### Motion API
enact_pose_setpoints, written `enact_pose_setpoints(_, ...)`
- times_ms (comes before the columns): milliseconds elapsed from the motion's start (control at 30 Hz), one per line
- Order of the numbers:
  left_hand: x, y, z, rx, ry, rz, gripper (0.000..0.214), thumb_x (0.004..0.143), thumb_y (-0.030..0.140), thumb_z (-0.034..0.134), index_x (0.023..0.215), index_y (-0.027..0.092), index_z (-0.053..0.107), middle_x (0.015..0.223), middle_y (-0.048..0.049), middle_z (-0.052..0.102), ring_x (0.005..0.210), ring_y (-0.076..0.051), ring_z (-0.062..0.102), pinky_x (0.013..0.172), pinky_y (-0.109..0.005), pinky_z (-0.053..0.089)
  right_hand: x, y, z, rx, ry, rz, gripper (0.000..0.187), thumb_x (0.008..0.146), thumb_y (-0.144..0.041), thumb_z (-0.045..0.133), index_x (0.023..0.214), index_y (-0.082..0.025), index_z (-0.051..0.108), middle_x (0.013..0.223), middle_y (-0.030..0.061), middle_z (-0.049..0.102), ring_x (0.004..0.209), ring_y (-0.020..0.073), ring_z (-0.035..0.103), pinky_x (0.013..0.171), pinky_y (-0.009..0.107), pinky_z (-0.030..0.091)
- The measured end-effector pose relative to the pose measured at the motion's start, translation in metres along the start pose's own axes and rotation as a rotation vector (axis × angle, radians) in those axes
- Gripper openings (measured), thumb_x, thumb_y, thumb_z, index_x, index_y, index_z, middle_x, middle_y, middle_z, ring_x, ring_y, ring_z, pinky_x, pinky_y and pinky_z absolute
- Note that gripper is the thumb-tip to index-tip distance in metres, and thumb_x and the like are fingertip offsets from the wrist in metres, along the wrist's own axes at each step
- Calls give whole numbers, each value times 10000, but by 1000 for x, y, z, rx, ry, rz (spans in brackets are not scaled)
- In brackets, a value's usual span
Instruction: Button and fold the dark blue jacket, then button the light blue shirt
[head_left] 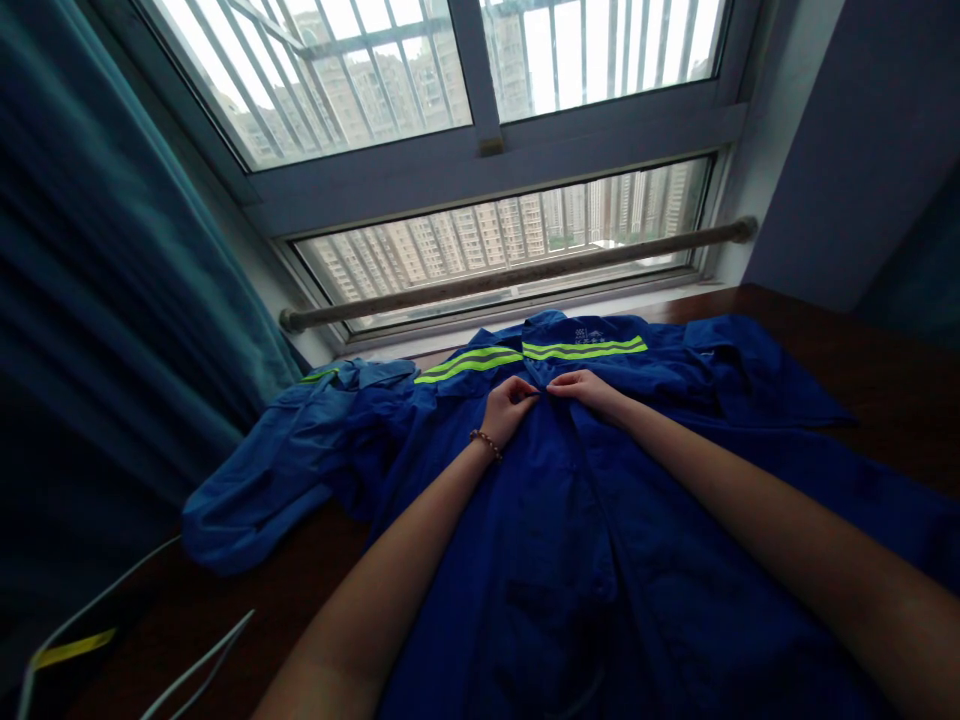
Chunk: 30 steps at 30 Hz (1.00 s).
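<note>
A blue work jacket (480, 480) with yellow-green reflective stripes lies spread out, its front facing up and its collar toward the window. My left hand (511, 405), with a beaded bracelet (487, 444) at the wrist, pinches the jacket's front edge just below the stripe. Close beside it, my right hand (581, 388) pinches the facing edge, fingertips nearly meeting the left ones. Below my hands the front opening runs down with its edges apart. Whatever small fastening may lie between my fingertips is too small to make out.
Another blue garment (259, 490) lies bunched at the left on the dark wooden table (315, 540). White cables (202, 660) and a yellow strip (75, 648) are at the lower left. A blue curtain (112, 280) hangs left; a metal rail (525, 275) crosses the window.
</note>
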<state>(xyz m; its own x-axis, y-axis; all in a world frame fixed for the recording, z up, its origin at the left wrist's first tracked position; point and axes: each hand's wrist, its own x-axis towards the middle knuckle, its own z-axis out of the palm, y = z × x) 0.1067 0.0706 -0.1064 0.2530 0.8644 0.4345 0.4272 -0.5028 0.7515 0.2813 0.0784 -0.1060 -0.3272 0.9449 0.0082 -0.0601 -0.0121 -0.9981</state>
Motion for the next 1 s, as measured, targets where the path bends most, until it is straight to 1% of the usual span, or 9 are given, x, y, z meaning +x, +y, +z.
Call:
enact_pose_setpoints(133, 1, -8, 4, -38, -10, -48, 174, 658, 279, 612, 734, 137, 546, 681, -3, 573, 582, -102, 508, 543, -215, 400, 4, 1, -2, -56, 27, -17, 310, 582, -434, 627, 593, -129, 575, 561, -9, 575, 525, 91, 485, 554, 220, 372)
enact_pose_setpoints(233, 2, -13, 5, -29, -30, -40, 198, 661, 300, 614, 748, 135, 547, 696, -9, 572, 600, -106, 516, 559, -218, 410, 5, 2, -4, -167, 14, -62, 303, 571, -425, 636, 616, -136, 556, 573, -22, 561, 541, 95, 483, 548, 215, 362)
enact_pose_setpoints(333, 2, -15, 5, -11, -47, -39, 212, 668, 318, 610, 761, 136, 551, 696, -12, 577, 608, -113, 524, 563, -221, 414, 1, -1, -2, -506, 60, -220, 241, 569, -344, 652, 649, -146, 542, 615, -24, 554, 603, 114, 498, 569, 210, 355)
enact_pose_setpoints(500, 1, -13, 5, 37, -79, -15, 193, 687, 321, 590, 754, 143, 558, 696, -12, 587, 613, -116, 527, 573, -224, 415, -20, -10, 18, -1181, 356, -394, 178, 758, -293, 466, 827, -147, 541, 765, 62, 579, 676, 165, 527, 578, 236, 332)
enact_pose_setpoints(633, 1, -11, 6, 79, -90, -2, 159, 685, 294, 586, 742, 146, 570, 692, -9, 594, 604, -114, 523, 569, -222, 412, -32, -19, 34, -1358, 375, -440, 218, 814, -246, 367, 895, -135, 536, 864, 116, 571, 752, 195, 540, 611, 253, 343)
enact_pose_setpoints(733, 2, -11, 5, 72, -102, -14, 156, 677, 290, 590, 733, 144, 580, 679, -8, 596, 601, -115, 523, 560, -219, 410, -27, -19, 34, -1137, 417, -412, 196, 783, -242, 415, 831, -136, 573, 829, 100, 594, 771, 188, 543, 675, 258, 359)
enact_pose_setpoints(800, 2, -11, 5, 37, -104, -35, 167, 665, 294, 600, 728, 140, 588, 683, -12, 599, 604, -116, 526, 559, -220, 411, -20, -15, 29, -826, 392, -335, 179, 739, -269, 472, 741, -144, 600, 743, 64, 612, 722, 174, 550, 669, 257, 373)
enact_pose_setpoints(933, 3, -11, 2, -104, -82, -115, 205, 640, 316, 623, 717, 129, 587, 669, -14, 594, 564, -105, 515, 525, -216, 405, -8, -5, 20, -94, 217, -48, 166, 623, -306, 579, 665, -147, 607, 627, 19, 615, 586, 150, 548, 581, 256, 405)
enact_pose_setpoints(1000, 3, -10, 1, -184, -81, -163, 223, 632, 330, 628, 709, 127, 573, 629, -4, 577, 523, -95, 500, 494, -210, 394, -6, -3, 17, 132, 193, 37, 155, 574, -286, 614, 642, -149, 593, 575, 2, 600, 524, 135, 533, 551, 256, 411)
